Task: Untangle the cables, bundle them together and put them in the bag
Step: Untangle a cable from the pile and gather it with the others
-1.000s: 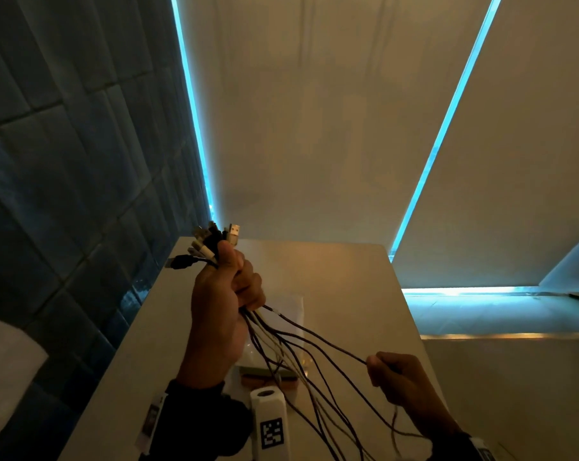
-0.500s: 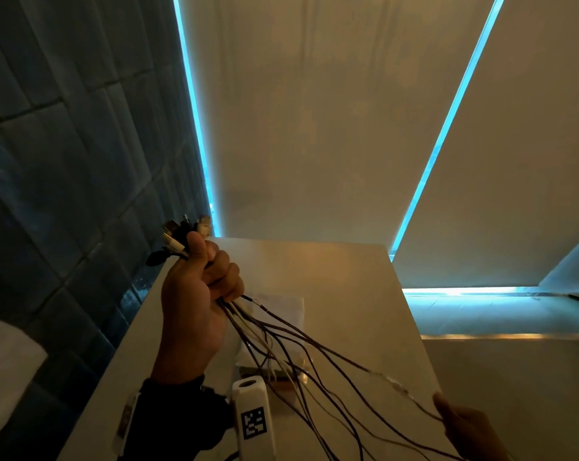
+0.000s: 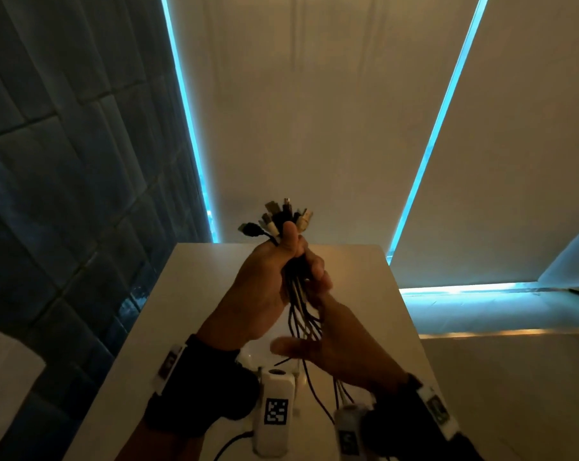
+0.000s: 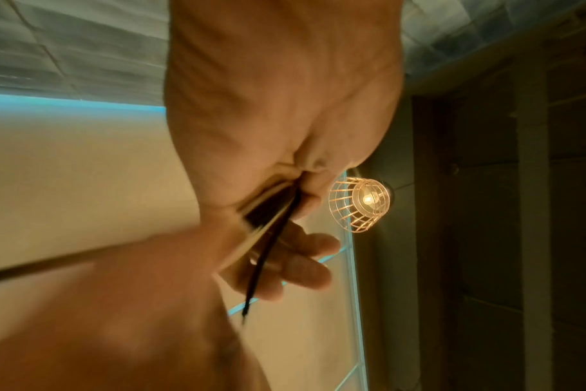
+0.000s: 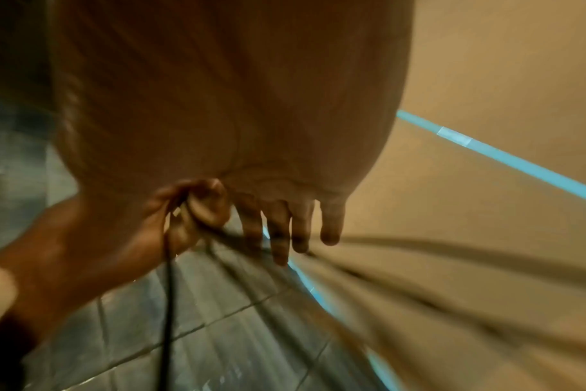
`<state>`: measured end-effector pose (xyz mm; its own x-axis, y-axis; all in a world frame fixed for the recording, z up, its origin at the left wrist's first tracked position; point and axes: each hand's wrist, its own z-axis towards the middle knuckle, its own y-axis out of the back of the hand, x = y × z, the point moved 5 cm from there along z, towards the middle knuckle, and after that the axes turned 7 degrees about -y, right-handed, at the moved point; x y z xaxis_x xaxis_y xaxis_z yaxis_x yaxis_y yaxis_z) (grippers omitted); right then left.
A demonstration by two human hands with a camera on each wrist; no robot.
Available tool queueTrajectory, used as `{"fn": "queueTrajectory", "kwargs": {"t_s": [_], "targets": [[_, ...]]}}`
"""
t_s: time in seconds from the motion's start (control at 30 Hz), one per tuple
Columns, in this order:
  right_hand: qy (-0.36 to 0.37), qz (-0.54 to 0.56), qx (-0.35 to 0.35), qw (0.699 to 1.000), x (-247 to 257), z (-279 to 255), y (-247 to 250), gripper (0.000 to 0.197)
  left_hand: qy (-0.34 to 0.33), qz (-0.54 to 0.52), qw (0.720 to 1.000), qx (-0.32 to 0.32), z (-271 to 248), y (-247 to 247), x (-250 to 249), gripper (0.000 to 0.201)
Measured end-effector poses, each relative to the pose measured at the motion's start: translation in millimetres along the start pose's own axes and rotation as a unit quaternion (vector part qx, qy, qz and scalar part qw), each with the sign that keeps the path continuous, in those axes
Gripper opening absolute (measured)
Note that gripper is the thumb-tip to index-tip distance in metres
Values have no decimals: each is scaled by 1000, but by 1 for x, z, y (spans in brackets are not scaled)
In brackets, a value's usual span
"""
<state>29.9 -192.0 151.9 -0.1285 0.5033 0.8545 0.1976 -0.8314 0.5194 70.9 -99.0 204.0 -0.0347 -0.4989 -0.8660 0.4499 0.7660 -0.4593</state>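
At 9 o'clock in the head view a dark tiled wall (image 3: 65, 181) runs beside the left edge of the pale, smooth desk (image 3: 358, 271); the desk's far edge meets a matte beige blind (image 3: 314, 111) at 12 o'clock, framed by 2 thin blue light strips. The desk's right edge drops off at 3 o'clock toward a lit ledge, with open room beyond it.

The left hand (image 3: 265, 287) is raised above the middle of the desk, its fingers (image 3: 314, 266) and thumb curled tight round the cables (image 3: 301, 311) just below their plugs (image 3: 283, 217), which fan upward in a stiff cluster of black and pale metal-tipped ends. The thin, mostly black cords hang loose from the fist toward 6 o'clock, clear of the desk's far half.

Just right of them, the right hand (image 3: 341, 347) reaches up under the fist; in the right wrist view its fingers (image 5: 301, 230) are straight and spread against the strands, gripping nothing. Both wrists carry dark bands with white camera housings. The left wrist view shows a round wire-caged lamp (image 4: 360, 205) glowing at 3 o'clock.
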Motion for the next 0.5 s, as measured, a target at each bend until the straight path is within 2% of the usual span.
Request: {"fn": "queueTrajectory", "kwargs": {"t_s": [0.07, 0.13, 0.2, 0.37, 0.5], "targets": [[0, 84, 12, 996, 0, 12, -14, 17, 13, 13, 1000, 6, 5, 0, -4, 40], [-26, 142, 7, 989, -22, 14, -20, 31, 4, 3, 1000, -14, 9, 7, -10, 39], [-83, 158, -1, 984, -51, 7, -22, 38, -8, -22, 999, -46, 12, 16, -15, 39], [-205, 104, -34, 973, -126, -30, -16, 46, -16, -59, 989, -132, 16, 35, -13, 47], [-306, 99, -57, 945, -176, -65, -14, 52, -22, -49, 986, -156, 20, 35, -2, 50]]}}
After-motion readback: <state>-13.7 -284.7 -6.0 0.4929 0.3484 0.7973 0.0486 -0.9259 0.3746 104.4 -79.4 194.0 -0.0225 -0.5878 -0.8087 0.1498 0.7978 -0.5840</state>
